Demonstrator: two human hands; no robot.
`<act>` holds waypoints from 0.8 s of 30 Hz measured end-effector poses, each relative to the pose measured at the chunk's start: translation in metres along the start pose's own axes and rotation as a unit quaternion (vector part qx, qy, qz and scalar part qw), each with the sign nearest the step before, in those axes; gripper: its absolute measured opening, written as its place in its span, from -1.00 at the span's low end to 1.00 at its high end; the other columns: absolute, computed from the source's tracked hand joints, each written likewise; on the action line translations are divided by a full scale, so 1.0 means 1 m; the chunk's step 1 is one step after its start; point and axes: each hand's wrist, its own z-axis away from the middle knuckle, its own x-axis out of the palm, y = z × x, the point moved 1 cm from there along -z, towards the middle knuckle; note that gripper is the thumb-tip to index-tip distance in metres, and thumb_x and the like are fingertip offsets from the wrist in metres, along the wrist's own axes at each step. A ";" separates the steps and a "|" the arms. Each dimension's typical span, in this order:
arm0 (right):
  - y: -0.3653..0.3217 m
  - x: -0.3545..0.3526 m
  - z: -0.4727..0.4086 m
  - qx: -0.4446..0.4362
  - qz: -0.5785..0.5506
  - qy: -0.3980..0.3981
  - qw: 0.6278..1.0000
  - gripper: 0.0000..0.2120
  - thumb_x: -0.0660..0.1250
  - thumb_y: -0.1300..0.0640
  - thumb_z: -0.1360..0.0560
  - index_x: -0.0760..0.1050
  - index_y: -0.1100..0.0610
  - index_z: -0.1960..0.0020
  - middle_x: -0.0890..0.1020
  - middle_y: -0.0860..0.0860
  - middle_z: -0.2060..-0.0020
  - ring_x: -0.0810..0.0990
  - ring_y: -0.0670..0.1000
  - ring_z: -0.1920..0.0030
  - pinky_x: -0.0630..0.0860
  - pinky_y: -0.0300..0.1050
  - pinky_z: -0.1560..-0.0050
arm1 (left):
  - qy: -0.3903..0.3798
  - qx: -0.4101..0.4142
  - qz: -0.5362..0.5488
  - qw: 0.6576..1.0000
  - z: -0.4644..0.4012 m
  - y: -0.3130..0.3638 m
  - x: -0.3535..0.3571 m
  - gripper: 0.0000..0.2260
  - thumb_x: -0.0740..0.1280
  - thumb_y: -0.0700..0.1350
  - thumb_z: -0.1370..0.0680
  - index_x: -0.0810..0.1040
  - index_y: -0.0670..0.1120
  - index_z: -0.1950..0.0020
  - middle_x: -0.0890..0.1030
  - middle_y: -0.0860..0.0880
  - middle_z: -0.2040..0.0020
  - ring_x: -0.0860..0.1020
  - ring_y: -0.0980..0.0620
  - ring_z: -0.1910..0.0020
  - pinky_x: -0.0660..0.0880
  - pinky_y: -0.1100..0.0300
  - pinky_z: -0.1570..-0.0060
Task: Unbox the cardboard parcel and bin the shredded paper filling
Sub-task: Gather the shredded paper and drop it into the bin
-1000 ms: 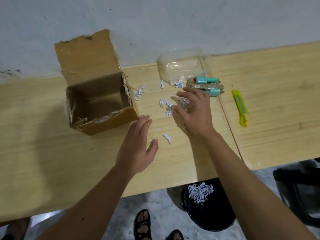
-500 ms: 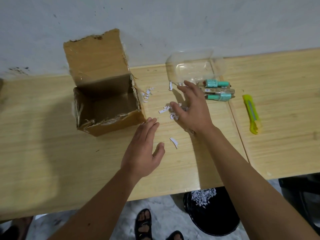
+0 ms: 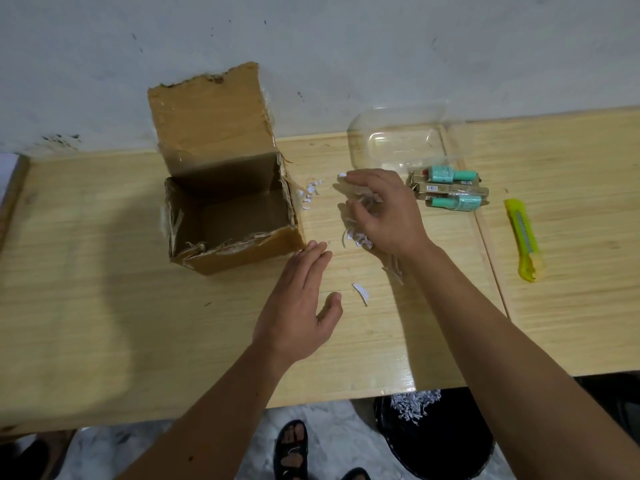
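The cardboard parcel stands open on the wooden table, flap up against the wall, with nothing but torn tape edges inside. White shredded paper lies scattered just right of it. My right hand hovers with curled fingers over a small heap of shreds and gathers them. My left hand rests flat and open on the table by the box's front right corner. One loose strip lies beside its thumb. A black bin with shreds inside stands on the floor under the table edge.
Teal bottles in brown packaging and a clear plastic tray lie behind my right hand. A yellow-green utility knife is on the adjoining table at right. My sandalled feet are below.
My right hand has curled its fingers down over the shreds and raked them together. My left hand has stayed flat by the box corner.
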 end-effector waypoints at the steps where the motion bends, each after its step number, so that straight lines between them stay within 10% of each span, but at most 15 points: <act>1: 0.000 0.002 -0.006 0.007 0.002 -0.024 1.000 -0.59 0.43 0.16 -0.48 0.60 0.12 -0.33 0.63 -0.03 -0.30 0.51 0.02 -0.34 0.35 -0.31 -0.35 | 0.003 0.000 0.004 1.000 0.000 0.000 0.000 -0.48 0.32 -0.03 -0.63 0.36 -0.19 -0.55 0.30 -0.01 -0.58 0.16 0.04 -0.63 0.29 -0.05 -0.54; 9: 0.009 -0.004 -0.002 -0.009 0.013 -0.092 0.996 -0.69 0.48 0.15 -0.47 0.68 0.06 -0.21 0.70 -0.05 -0.07 0.58 0.02 -0.16 0.52 -0.02 -0.20 | 0.023 -0.023 -0.002 0.999 0.002 0.001 -0.001 -0.49 0.35 0.02 -0.60 0.44 -0.17 -0.49 0.41 -0.01 -0.51 0.27 0.05 -0.58 0.35 0.01 -0.50; 19: -0.030 0.027 -0.037 -0.077 0.040 -0.191 0.978 -0.57 0.45 -0.02 -0.43 0.64 0.10 -0.26 0.66 0.04 -0.23 0.56 0.09 -0.27 0.35 -0.03 -0.34 | 0.023 -0.039 0.006 0.999 0.002 -0.001 0.002 -0.46 0.38 0.03 -0.58 0.41 -0.16 -0.51 0.41 -0.01 -0.50 0.29 0.03 -0.57 0.34 0.02 -0.49; 24: -0.029 0.040 -0.033 -0.088 0.078 -0.165 0.979 -0.85 0.48 0.06 -0.48 0.71 0.05 -0.03 0.67 -0.02 -0.02 0.52 0.13 -0.04 0.49 0.00 -0.04 | 0.022 -0.034 0.011 0.999 0.001 -0.001 0.003 -0.47 0.37 0.01 -0.58 0.41 -0.16 -0.50 0.41 -0.03 -0.49 0.29 0.02 -0.57 0.34 0.00 -0.48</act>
